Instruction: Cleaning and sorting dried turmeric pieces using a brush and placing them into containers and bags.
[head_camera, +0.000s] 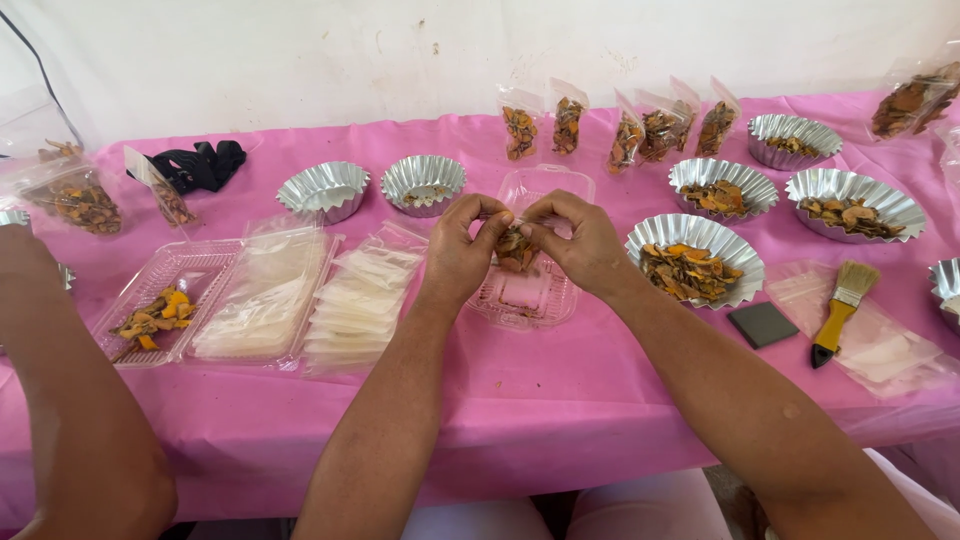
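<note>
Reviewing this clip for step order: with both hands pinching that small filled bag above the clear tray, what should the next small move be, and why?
Probably run the fingertips along the bag's top edge to press it shut. The left hand and right hand pinch the small bag of orange-brown dried pieces from both sides above the clear tray, and similar filled bags already stand at the back of the pink table.

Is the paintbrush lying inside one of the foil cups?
No, the paintbrush lies flat on the pink tablecloth, beside the foil cup of dried pieces.

- Single head view, looks down and forward over pink bench (520, 410) toward white wall (400, 50).
- Close range: both forearms enter from bottom edge.
- No second view, nothing shared.
</note>
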